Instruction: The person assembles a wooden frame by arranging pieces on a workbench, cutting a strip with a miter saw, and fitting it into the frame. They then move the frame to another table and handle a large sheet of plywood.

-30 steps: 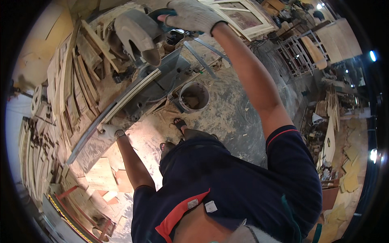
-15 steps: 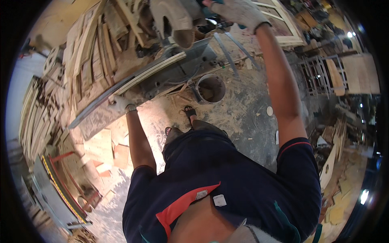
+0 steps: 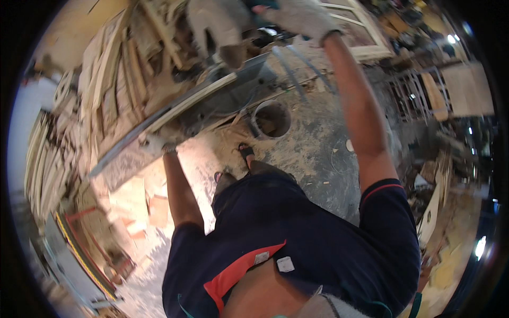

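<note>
A pale wooden strip [image 3: 193, 100] lies along the long metal fence of a saw bench [image 3: 122, 164], slanting from lower left to upper right. My gloved left hand [image 3: 155, 142] is closed at the strip's near left end; its fingers are somewhat blurred. Over the strip's far end hangs the grey housing of a power saw [image 3: 218, 24]; its blade is not clearly visible. At the top edge my gloved right hand [image 3: 299, 18] is wrapped round the saw's handle, which the hand and the frame edge mostly hide.
A round bucket [image 3: 272, 119] stands on the dusty floor just beyond my feet. Wooden slats [image 3: 114, 69] are heaped behind the bench. Two metal bars [image 3: 289, 69] lie right of the saw, near a pale wooden frame [image 3: 366, 50]. Plywood scraps [image 3: 130, 199] lie at left.
My right hand and the saw housing have shifted slightly left. My left hand stays by the strip's near end. The whole view has moved a little.
</note>
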A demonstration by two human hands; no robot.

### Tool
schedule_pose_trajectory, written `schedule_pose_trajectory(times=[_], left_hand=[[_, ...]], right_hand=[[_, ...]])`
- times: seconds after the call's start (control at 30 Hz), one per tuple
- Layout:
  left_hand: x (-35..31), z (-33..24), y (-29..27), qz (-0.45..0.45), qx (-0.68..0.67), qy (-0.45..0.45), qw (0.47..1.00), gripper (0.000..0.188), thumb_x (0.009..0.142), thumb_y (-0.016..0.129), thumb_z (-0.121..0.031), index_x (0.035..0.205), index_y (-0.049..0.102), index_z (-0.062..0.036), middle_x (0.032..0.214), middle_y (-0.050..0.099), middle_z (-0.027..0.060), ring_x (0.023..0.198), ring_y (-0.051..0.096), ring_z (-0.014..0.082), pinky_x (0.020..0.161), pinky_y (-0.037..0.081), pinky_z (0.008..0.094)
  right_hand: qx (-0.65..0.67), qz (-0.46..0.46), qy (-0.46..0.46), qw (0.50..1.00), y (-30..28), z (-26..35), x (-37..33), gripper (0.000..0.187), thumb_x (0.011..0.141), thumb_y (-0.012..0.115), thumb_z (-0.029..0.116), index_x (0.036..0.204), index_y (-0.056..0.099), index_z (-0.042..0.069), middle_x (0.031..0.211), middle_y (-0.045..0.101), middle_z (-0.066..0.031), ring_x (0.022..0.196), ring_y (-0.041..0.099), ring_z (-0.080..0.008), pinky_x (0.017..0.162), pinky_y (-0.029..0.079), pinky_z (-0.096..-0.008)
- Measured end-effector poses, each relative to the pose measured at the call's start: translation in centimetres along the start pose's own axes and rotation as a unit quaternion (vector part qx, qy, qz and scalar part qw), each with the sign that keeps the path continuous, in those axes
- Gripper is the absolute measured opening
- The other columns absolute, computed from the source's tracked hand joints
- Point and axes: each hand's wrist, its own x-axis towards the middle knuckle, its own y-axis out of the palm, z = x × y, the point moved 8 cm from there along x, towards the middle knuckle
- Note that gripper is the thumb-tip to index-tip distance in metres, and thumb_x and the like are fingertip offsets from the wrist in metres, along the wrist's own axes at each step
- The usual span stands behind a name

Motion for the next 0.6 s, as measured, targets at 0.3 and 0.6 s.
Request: schedule_pose_trajectory(times=[0.3, 0.6], left_hand=[[-2.0, 0.6, 2.5, 0.014, -0.028, -0.035, 0.999, 0.043, 0.095, 0.068, -0.011, 0.135, 0.053, -0.0037, 0.116, 0.058, 0.0164, 0.09, 0.066, 0.0256, 0.068, 0.06, 0.0401], [-3.9, -0.7, 2.9, 0.029, -0.074, -0.071, 0.994, 0.045, 0.096, 0.07, -0.015, 0.135, 0.052, -0.0048, 0.124, 0.058, 0.0182, 0.098, 0.07, 0.0289, 0.074, 0.068, 0.0384]], right_hand=[[-0.085, -0.003, 0.068, 0.994, 2.2, -3.5, -0.4, 0.071, 0.1, 0.054, 0.067, 0.131, 0.066, 0.004, 0.095, 0.074, -0.017, 0.091, 0.074, -0.0307, 0.08, 0.059, -0.0478], [-0.094, 0.003, 0.08, 0.992, 2.7, -4.3, -0.4, 0.073, 0.1, 0.053, 0.07, 0.13, 0.067, 0.005, 0.093, 0.075, -0.0189, 0.089, 0.075, -0.0302, 0.078, 0.06, -0.0488]])
